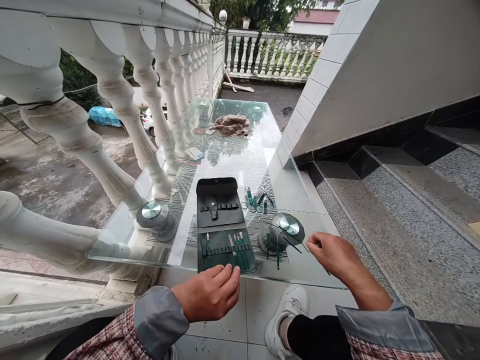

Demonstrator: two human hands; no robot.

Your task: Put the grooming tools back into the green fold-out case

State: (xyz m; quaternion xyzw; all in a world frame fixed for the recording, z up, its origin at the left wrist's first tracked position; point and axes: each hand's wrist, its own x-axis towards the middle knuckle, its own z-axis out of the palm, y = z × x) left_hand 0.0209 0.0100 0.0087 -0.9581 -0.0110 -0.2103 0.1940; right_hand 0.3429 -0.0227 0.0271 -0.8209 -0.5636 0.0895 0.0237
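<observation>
A dark green manicure case (pixel 220 216) lies unfolded on the glass table, with several slim manicure tools (pixel 240 250) in the loops of its near half. My left hand (pixel 212 294) is at the case's front edge, fingers loosely bent and slightly apart, with nothing visible in them. To the right, my right hand (pixel 335 260) is closed in a pinch above the tabletop; a thin dark manicure tool (pixel 329 273) shows in part beneath it. Loose slim green tools (pixel 278 255) lie near it. Nail clippers (pixel 248 195) and other green-handled tools sit right of the case.
The glass table (pixel 315 272) rests on round metal-capped supports (pixel 288 224). A crumpled brown cloth (pixel 230 125) and a small box (pixel 194 153) lie farther back. White balusters (pixel 108 90) line the left; stone steps (pixel 405 195) rise at right.
</observation>
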